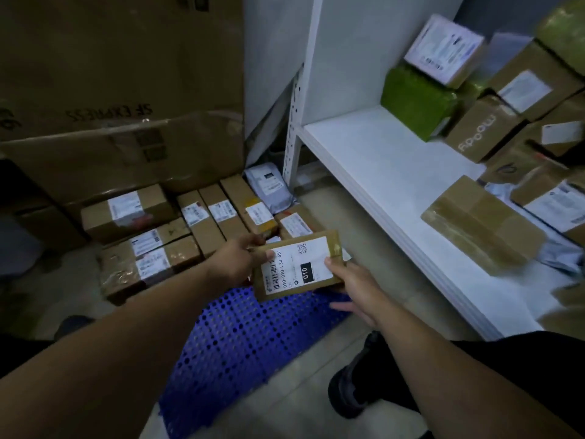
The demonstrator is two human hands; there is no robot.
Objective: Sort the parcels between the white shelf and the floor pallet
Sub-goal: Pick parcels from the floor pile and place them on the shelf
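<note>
Both hands (240, 261) outstretched, gripping small parcel (297, 264) over blue pallet (234, 343).

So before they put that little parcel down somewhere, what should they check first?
1. Grip: the left hand and right hand both hold the flat brown parcel by opposite edges: ok.
2. Label: its white label faces up, with "010" legible: ok.
3. Room on the blue pallet: bare grid lies below the parcel: ok.
4. Room on the white shelf: a bare stretch shows at its left end: ok.
5. Which of the two places this parcel belongs in: cannot tell.
</note>
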